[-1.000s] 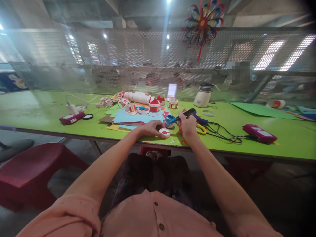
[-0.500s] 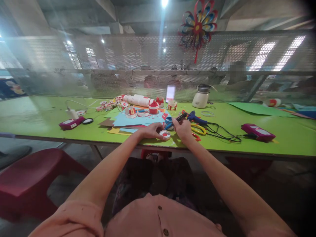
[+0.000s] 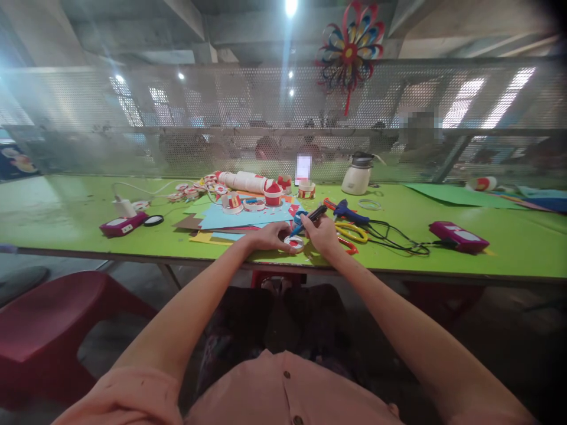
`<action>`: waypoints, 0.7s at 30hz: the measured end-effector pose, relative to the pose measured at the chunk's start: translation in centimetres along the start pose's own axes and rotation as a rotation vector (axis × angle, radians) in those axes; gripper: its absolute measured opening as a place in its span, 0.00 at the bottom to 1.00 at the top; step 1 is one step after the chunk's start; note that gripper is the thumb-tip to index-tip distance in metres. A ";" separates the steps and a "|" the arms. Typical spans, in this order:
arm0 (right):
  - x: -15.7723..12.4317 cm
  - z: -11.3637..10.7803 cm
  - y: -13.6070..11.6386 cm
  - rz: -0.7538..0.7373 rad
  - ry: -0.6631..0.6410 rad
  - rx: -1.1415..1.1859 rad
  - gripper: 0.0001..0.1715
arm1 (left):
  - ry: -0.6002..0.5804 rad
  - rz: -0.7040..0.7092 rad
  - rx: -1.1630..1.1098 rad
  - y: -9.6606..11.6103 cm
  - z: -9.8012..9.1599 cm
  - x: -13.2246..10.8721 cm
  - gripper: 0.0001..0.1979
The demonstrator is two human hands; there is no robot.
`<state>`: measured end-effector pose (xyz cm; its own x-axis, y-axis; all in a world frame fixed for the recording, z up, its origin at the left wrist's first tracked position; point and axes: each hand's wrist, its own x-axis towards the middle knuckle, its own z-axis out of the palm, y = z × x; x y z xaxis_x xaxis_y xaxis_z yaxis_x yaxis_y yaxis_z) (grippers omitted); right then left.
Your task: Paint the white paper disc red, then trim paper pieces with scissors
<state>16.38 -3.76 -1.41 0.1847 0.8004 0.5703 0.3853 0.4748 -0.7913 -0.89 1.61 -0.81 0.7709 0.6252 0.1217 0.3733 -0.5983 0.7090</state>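
Note:
At the table's near edge, my left hand [image 3: 271, 236] pinches a small round white piece [image 3: 294, 244] with a raised rim and a red centre. My right hand [image 3: 322, 235] is wrapped round a black-and-blue pen-shaped tool [image 3: 316, 213]. Its blue end slants down to the left, over the round piece; contact cannot be made out. Behind the tool sits a round blue item [image 3: 298, 218], partly covered. Right of my right hand lie a yellow loop handle [image 3: 354, 231], a red-orange loop handle [image 3: 349, 245] and a blue glue gun [image 3: 349, 211].
Coloured paper sheets [image 3: 234, 218] lie beyond my left hand, with red-and-white cups [image 3: 273, 193] on them. Behind are a long white roll [image 3: 243, 180], a phone [image 3: 303, 169] and a jug [image 3: 357, 177]. Purple boxes [image 3: 460, 236] and dark cables [image 3: 398, 236] lie about.
My right hand has tipped the pen-shaped tool and brought its blue end down over the round piece. My left hand keeps its hold. The whole view has shifted slightly.

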 end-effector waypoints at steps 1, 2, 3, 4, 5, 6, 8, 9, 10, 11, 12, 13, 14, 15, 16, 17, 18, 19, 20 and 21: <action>0.0 0.0 0.0 0.000 0.014 0.011 0.20 | 0.000 -0.009 -0.010 0.0 0.0 0.0 0.25; 0.1 -0.1 -0.1 -0.001 0.037 0.023 0.20 | -0.001 -0.017 -0.021 -0.1 0.1 0.0 0.26; 0.2 -0.1 -0.1 -0.003 0.072 0.035 0.20 | -0.004 -0.025 -0.033 -0.1 0.1 0.0 0.26; 0.4 -0.2 0.0 -0.005 0.118 0.044 0.20 | -0.008 -0.030 -0.045 -0.2 0.1 0.0 0.26; 0.6 -0.3 0.0 -0.008 0.175 0.051 0.20 | -0.013 -0.034 -0.056 -0.3 0.2 0.0 0.27; 0.9 -0.5 0.2 -0.009 0.238 0.053 0.21 | -0.018 -0.035 -0.065 -0.3 0.2 0.1 0.27; 1.5 -0.7 0.5 -0.007 0.353 0.044 0.23 | -0.020 -0.035 -0.070 -0.4 0.2 0.1 0.27; 1.8 -0.8 0.7 -0.004 0.392 0.032 0.23 | -0.018 -0.035 -0.068 -0.5 0.2 0.1 0.27; 2.0 -1.0 0.9 0.000 0.416 0.013 0.24 | -0.014 -0.034 -0.065 -0.5 0.1 0.1 0.28; 2.3 -1.1 1.0 0.005 0.424 -0.011 0.24 | -0.010 -0.032 -0.062 -0.6 0.1 0.1 0.28; 2.6 -1.2 1.2 0.010 0.420 -0.042 0.24 | -0.008 -0.030 -0.060 -0.6 0.1 0.1 0.28; 2.8 -1.3 1.3 0.018 0.411 -0.078 0.23 | -0.007 -0.029 -0.059 -0.6 0.1 0.1 0.28; 3.2 -1.4 1.3 0.025 0.398 -0.119 0.22 | -0.007 -0.027 -0.059 -0.7 0.1 0.1 0.28; 3.6 -1.5 1.3 0.034 0.381 -0.161 0.21 | -0.006 -0.026 -0.061 -0.7 0.1 0.1 0.28; 4.0 -1.5 1.2 0.044 0.359 -0.202 0.20 | -0.005 -0.024 -0.063 -0.7 0.1 0.1 0.27; 4.6 -1.5 1.0 0.056 0.331 -0.238 0.19 | -0.004 -0.023 -0.067 -0.7 0.1 0.1 0.27; 5.1 -1.5 0.9 0.073 0.293 -0.266 0.18 | -0.004 -0.021 -0.070 -0.7 0.1 0.1 0.27; 5.6 -1.4 0.7 0.095 0.250 -0.286 0.18 | -0.003 -0.018 -0.073 -0.7 0.2 0.1 0.27; 6.1 -1.4 0.7 0.120 0.204 -0.297 0.19 | -0.001 -0.014 -0.076 -0.7 0.2 0.1 0.27; 6.5 -1.3 0.6 0.149 0.158 -0.300 0.19 | 0.000 -0.010 -0.078 -0.6 0.2 0.1 0.27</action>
<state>18.98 1.28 2.06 0.3868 0.7751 0.4995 0.5877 0.2102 -0.7813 -0.94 1.95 -1.38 0.7673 0.6309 0.1149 0.3394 -0.5516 0.7620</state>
